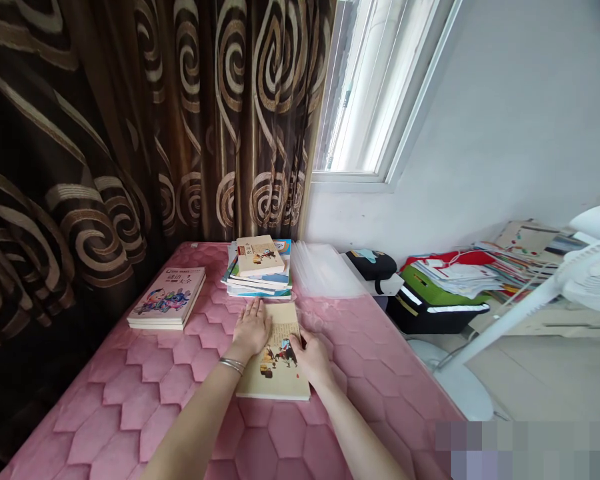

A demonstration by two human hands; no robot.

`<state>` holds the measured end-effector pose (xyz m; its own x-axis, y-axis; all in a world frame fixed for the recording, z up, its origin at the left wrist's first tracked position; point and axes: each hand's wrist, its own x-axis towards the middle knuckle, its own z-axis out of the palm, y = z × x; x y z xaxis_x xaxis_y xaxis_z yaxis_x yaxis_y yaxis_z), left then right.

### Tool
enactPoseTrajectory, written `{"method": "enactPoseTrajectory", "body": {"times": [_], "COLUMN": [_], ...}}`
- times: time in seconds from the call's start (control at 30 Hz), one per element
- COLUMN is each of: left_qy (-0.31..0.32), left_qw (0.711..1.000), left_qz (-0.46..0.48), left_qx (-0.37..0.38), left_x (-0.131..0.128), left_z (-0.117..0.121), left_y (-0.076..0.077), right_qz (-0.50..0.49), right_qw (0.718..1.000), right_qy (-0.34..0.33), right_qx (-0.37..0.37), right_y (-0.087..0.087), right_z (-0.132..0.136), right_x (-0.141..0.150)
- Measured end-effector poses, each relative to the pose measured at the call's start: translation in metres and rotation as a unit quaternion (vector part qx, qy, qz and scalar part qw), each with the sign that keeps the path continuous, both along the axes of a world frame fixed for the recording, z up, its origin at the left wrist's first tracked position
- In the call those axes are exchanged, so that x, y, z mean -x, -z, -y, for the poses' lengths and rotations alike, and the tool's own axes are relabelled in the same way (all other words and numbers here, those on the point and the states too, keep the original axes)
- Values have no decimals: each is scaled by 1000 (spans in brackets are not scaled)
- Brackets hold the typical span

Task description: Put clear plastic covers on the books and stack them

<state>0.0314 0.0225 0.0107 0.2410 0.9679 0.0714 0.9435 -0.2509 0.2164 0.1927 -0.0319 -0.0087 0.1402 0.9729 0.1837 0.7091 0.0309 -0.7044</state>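
A beige book (pixel 275 383) with small painted figures on its cover lies flat on the pink quilted mattress (pixel 250 440). My left hand (pixel 253 328) rests flat along the book's upper left side, fingers stretched out and silver bangles at the wrist. At the right edge, my right hand (pixel 313 357) grips the book, thumb on the cover and the other fingers mostly hidden by the side. Just beyond the left fingertips stands a stack of books (pixel 260 283), topped by a smaller beige book (pixel 260 255).
Two books with a colourful cover (pixel 167 297) lie stacked at the left. Clear plastic sheets (pixel 325 267) are beside the far stack. Past the mattress's right edge are a black case (pixel 371 265), a green-and-black bag (pixel 435 293) and a white fan (pixel 500 320). Patterned curtains (pixel 230 120) hang behind.
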Motion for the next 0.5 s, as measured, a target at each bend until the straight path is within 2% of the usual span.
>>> {"method": "enactPoseTrajectory", "body": {"times": [0.2,0.37,0.43,0.5], "left_qy": [31,19,20,24], "left_qw": [998,997,998,998], "left_qz": [53,60,56,49], "left_qx": [29,40,39,37], "left_x": [28,32,31,30], "left_z": [25,31,31,31], "left_y": [8,5,2,0], "right_qz": [1,140,197,217], "right_qw": [1000,988,977,968], "right_qy": [2,54,5,-88], "right_qx": [6,-46,-80,-92], "right_y": [-1,-15,-24,-32], "right_z": [2,14,16,12], "right_x": [3,14,23,36]}}
